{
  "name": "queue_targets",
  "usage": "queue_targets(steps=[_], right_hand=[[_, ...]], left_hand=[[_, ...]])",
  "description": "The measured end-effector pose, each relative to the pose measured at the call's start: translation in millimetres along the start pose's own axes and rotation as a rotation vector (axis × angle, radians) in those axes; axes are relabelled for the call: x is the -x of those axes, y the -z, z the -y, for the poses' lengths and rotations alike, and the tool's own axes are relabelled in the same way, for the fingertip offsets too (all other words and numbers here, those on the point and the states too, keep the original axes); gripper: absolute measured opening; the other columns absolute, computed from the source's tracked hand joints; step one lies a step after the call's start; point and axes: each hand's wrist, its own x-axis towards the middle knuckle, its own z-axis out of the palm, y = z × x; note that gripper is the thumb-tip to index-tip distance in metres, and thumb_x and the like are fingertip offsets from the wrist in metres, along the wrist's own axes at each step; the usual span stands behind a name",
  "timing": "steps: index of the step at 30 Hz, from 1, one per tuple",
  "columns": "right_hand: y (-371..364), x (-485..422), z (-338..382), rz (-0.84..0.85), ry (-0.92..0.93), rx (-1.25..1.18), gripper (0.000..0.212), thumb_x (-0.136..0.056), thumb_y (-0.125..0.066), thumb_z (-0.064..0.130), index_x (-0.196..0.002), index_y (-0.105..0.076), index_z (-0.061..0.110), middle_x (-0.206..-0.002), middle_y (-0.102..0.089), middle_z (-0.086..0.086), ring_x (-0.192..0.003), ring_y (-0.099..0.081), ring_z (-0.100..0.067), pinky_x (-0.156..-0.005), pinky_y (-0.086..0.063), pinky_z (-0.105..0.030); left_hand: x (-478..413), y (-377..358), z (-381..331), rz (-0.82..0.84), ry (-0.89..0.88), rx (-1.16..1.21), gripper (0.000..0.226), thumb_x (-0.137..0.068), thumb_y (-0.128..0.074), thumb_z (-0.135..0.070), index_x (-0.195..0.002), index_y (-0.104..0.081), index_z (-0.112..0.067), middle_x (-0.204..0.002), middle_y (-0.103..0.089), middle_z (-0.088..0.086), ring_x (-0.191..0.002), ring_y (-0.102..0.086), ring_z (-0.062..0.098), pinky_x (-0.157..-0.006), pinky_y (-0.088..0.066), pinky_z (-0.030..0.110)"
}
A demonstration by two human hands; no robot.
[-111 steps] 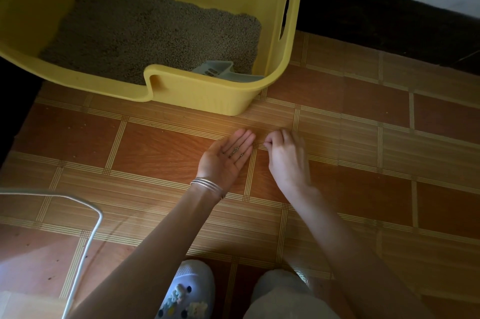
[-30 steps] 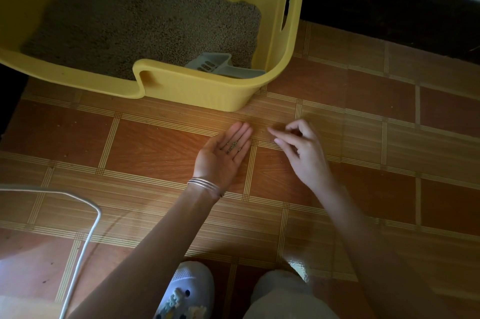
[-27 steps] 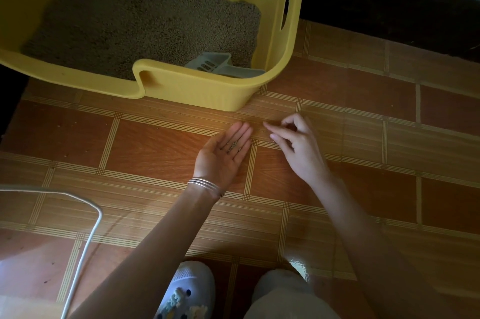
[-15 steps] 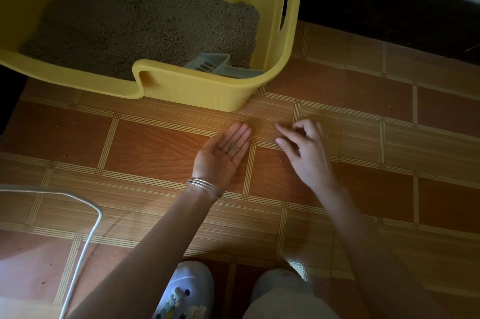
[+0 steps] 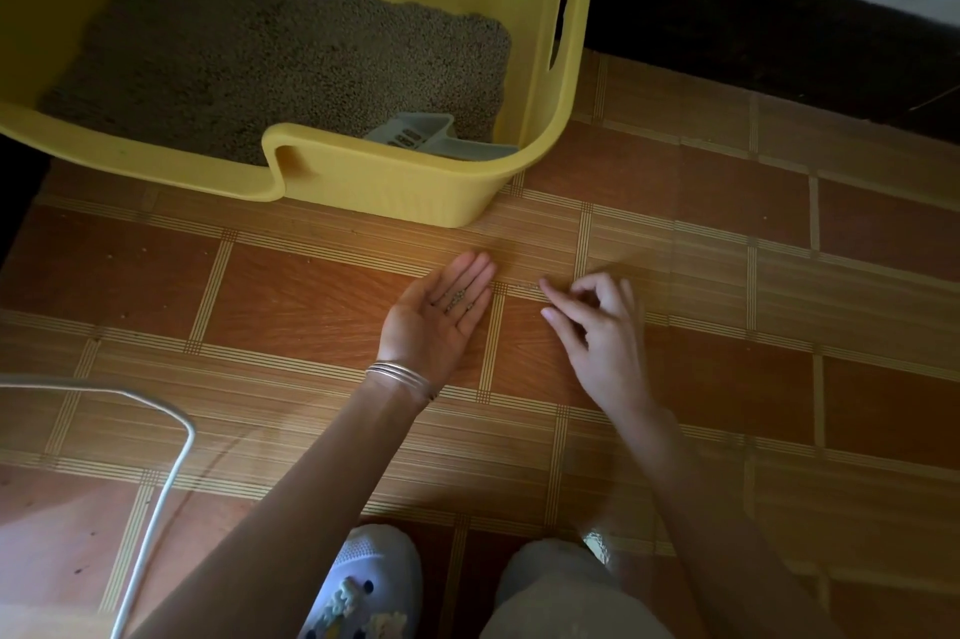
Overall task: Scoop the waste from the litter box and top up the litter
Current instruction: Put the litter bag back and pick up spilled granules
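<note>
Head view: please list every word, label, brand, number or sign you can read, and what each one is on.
No readable text anywhere in this view.
Yellow litter box: plain walls, no label or brand showing.
Grey scoop: its dark marks look like slots, not letters.
Shoe: the decorations on it are too blurred to tell whether they carry any writing.

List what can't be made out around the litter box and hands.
All head view.
scoop: mostly hidden behind the litter box near wall.
litter box: far end cut by top edge.
grains on left hand: too small to count.
right hand: pinching a grain or not, too small.
</note>
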Motion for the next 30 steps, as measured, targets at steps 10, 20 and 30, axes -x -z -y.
queue_targets(steps=[10,20,30], right_hand=[[-3,-7,7,-0.092,-0.065,-0.094,0.031,-0.081,-0.059,0.040,-0.104,-0.070,0.022,-0.091,-0.057,-0.002,-0.083,-0.048,-0.018,-0.080,-0.037,-0.027],[-11,-27,9,-0.052,-0.067,-0.216,0.026,-0.073,-0.065,0.043,-0.089,-0.074,0.024,-0.087,-0.061,0.002,-0.086,-0.050,-0.014,-0.076,-0.044,-0.042],[-14,-33,9,-0.050,-0.020,-0.195,0.021,-0.074,-0.066,0.041,-0.078,-0.074,0.022,-0.079,-0.063,0.003,-0.078,-0.058,-0.021,-0.071,-0.044,-0.046]], left_hand=[[0,3,-1,0.001,0.007,0.006,0.041,-0.101,-0.026,-0.019,-0.113,-0.059,0.001,-0.117,-0.065,0.017,-0.112,-0.060,0.025,-0.102,-0.042,0.035],[-1,1,0,-0.003,0.016,0.003,0.041,-0.101,-0.025,-0.019,-0.111,-0.060,0.001,-0.116,-0.065,0.016,-0.112,-0.060,0.024,-0.101,-0.042,0.034],[-2,-1,1,0.004,0.019,-0.005,0.039,-0.100,-0.027,-0.019,-0.111,-0.060,0.000,-0.115,-0.066,0.015,-0.112,-0.060,0.023,-0.099,-0.043,0.033]])
